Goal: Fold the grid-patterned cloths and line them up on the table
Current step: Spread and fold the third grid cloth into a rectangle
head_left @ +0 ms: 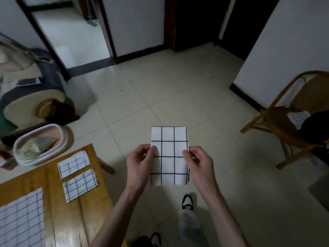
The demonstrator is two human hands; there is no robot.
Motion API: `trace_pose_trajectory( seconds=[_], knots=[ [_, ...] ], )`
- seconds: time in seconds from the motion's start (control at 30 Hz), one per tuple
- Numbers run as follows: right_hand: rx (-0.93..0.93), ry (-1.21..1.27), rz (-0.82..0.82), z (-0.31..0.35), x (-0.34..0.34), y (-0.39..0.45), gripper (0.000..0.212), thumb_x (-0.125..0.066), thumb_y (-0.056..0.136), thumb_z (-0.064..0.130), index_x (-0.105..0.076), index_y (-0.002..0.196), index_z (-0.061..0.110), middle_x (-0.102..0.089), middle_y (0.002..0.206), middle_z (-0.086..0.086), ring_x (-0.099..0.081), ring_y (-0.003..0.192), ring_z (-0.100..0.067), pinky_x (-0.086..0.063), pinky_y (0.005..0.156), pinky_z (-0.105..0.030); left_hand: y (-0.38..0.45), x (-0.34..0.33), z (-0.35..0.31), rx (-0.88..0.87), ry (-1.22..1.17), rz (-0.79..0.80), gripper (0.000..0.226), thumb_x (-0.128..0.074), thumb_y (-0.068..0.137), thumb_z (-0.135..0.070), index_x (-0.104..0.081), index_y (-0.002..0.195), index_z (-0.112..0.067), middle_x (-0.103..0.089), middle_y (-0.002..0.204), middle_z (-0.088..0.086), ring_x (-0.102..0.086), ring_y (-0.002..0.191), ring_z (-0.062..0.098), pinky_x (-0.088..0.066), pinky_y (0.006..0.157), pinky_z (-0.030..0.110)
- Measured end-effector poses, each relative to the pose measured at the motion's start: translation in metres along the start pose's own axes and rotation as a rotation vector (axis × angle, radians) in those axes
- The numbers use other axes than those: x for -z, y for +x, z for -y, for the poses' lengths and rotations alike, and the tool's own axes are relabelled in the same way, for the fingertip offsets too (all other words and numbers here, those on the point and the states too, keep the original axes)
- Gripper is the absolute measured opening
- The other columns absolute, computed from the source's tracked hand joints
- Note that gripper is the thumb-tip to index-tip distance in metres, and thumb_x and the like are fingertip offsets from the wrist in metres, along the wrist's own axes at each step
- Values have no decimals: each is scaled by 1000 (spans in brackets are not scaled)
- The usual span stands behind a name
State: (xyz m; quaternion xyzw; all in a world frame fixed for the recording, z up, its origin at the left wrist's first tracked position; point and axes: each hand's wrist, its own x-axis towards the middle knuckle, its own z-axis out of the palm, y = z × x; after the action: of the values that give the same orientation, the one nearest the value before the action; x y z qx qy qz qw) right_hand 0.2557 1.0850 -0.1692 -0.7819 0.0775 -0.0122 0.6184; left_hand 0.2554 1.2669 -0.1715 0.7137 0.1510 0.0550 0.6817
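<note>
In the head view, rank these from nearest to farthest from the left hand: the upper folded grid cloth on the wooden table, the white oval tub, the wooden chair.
Measured from the left hand:
1. Upper folded grid cloth, on the wooden table, just to the hand's left.
2. White oval tub, farther left at the table's far end.
3. Wooden chair, across on the right, past the right hand.

Person, seen from own head height.

Left hand (140, 163): bare, no ring, watch or glove visible.

Right hand (199, 162): bare, likewise unadorned.

Forearms: bare as far as both show; no sleeve or cuff in view.

Trouser leg (189, 227): light grey fabric, loose, creased near the ankle.

Shoe (187, 202): black and white trainer, white panels with dark trim.

Second shoe (156, 238): same black and white pattern, cut off by the lower edge.
</note>
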Motion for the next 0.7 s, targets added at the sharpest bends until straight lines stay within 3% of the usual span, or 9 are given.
trace_pose_trajectory(
  seconds=[0.3, 0.5, 0.7],
  knots=[
    [49, -19, 306, 5, -20, 134, 10, -69, 99, 25, -66, 91, 20, -60, 71, 14, -51, 65, -6, -43, 61, -20, 70, -26, -9, 23, 5, -319, 11, -67, 100, -24, -76, 94, -22, -76, 89, -1, -71, 85, 20, -59, 76, 38],
    [100, -20, 515, 18, -48, 195, 5, -72, 97, 25, -70, 94, 21, -72, 83, 11, -65, 77, -5, -49, 69, -16, 82, -24, -17, 40, 12, -501, 13, -67, 100, -27, -74, 96, -17, -71, 84, 7, -65, 71, 16, -55, 59, 25],
    [131, -29, 754, 33, -102, 210, 4, -72, 97, 27, -71, 96, 24, -74, 91, 5, -71, 89, -14, -57, 78, -30, 75, 0, -12, 61, 13, -736, 12, -68, 99, -23, -72, 93, -13, -68, 81, 6, -62, 65, 14, -55, 58, 24]
  ],
)
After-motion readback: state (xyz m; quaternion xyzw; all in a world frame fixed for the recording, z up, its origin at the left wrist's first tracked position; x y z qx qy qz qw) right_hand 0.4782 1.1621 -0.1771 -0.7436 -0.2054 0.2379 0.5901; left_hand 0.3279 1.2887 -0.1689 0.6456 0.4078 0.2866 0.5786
